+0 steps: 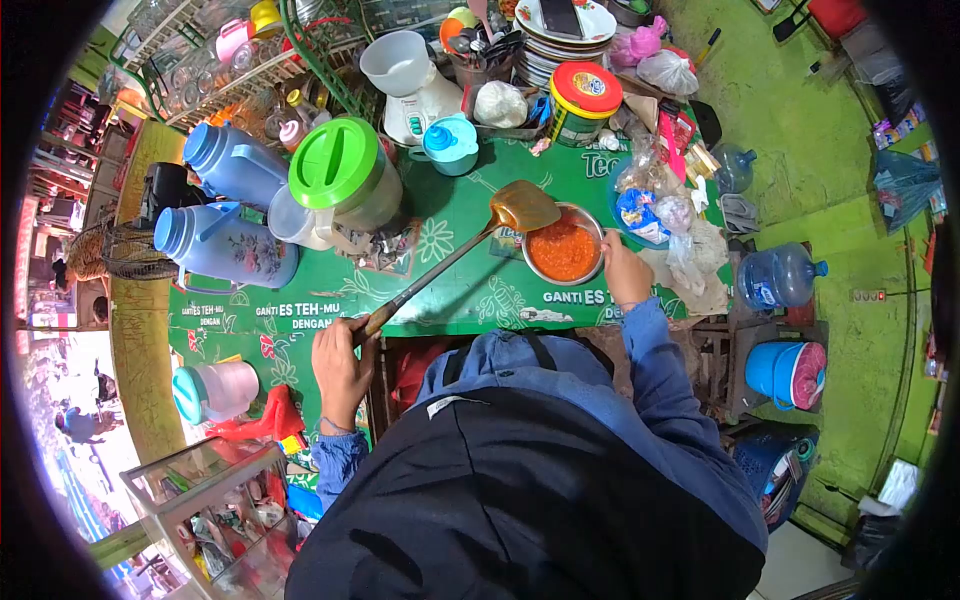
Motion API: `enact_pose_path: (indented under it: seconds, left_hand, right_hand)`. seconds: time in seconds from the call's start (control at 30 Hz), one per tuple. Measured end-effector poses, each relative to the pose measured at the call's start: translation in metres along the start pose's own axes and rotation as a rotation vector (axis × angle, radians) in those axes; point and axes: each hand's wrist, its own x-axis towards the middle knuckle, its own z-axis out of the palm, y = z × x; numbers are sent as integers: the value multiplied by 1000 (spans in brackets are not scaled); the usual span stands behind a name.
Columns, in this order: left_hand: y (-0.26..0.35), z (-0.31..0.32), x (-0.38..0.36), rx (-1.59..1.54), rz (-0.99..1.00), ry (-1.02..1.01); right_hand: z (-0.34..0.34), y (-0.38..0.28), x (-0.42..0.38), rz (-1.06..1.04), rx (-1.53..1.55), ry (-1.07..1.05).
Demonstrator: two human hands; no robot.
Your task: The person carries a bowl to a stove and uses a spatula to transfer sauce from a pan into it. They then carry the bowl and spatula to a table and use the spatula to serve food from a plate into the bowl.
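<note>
My left hand (pixel 343 366) is closed around the handle end of a long spatula (pixel 428 268). The spatula's broad blade, smeared orange-brown, hangs over the far left rim of a metal bowl (pixel 599 270). Chunky red-orange sauce (pixel 562 250) fills much of that bowl. At the bowl's right side, my right hand (pixel 627 272) grips the rim; part of its fingers is hidden. The bowl appears to rest on the green printed tablecloth (pixel 440 300), close to the near edge.
Left of the bowl stand a green-lidded pitcher (pixel 340 165) and two blue thermoses (pixel 225 245). Behind are a blender (pixel 415 100), a blue cup (pixel 450 145), a red-lidded tub (pixel 585 100) and stacked plates (pixel 565 30). Plastic bags (pixel 680 225) lie to the right.
</note>
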Motion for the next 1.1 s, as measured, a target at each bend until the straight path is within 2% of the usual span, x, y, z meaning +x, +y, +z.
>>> enact_pose_path:
  seconds: [0.13, 0.2, 0.33, 0.4, 0.43, 0.5, 0.57, 0.63, 0.67, 0.77, 0.83, 0.87, 0.9, 0.97, 1.0, 1.03, 1.1]
  left_hand:
    - [0, 5, 2, -36, -20, 7]
    - [1, 9, 1, -63, -22, 14]
    - [7, 19, -4, -139, -85, -21]
    - [14, 21, -6, -205, -132, -33]
    - [19, 22, -6, -206, -132, -32]
    - [26, 30, -2, -344, -194, -22]
    - [37, 41, 1, -515, -253, -10]
    - [55, 48, 14, -628, -302, -15]
    - [58, 59, 19, -637, -237, 16]
    - [88, 77, 43, -1009, -226, -78]
    - [112, 90, 57, -1167, -180, -211]
    - [132, 110, 58, -1294, -163, -184]
    - [149, 128, 60, -1421, -144, -155]
    - [164, 126, 71, -1288, -22, -179]
    - [169, 132, 74, -1380, -54, -192]
    - [172, 131, 76, -1383, -50, -192]
    - [178, 127, 80, -1226, -47, -292]
  right_hand:
    - [15, 9, 9, -95, -104, -40]
    - [5, -3, 6, -126, -143, 13]
    - [4, 9, -1, -198, -69, 36]
    - [-14, -3, -12, -99, -128, 230]
    - [-19, -4, -18, -100, -128, 231]
    - [-29, -7, -27, -53, 83, 332]
    - [-37, -21, -44, -40, 164, 303]
    - [-38, -45, -59, -193, 395, 242]
    - [-37, -59, -65, -224, 495, 122]
    - [-19, -100, -77, -345, 844, -155]
    - [4, -113, -85, -268, 1239, -279]
    - [2, -117, -82, -285, 1424, -358]
    - [-7, -123, -83, -256, 1469, -251]
    - [-22, -129, -82, -189, 1401, -24]
    - [-30, -126, -81, -129, 1487, -66]
    - [-29, -120, -82, -119, 1404, -24]
    - [-38, -118, -85, -97, 1494, -30]
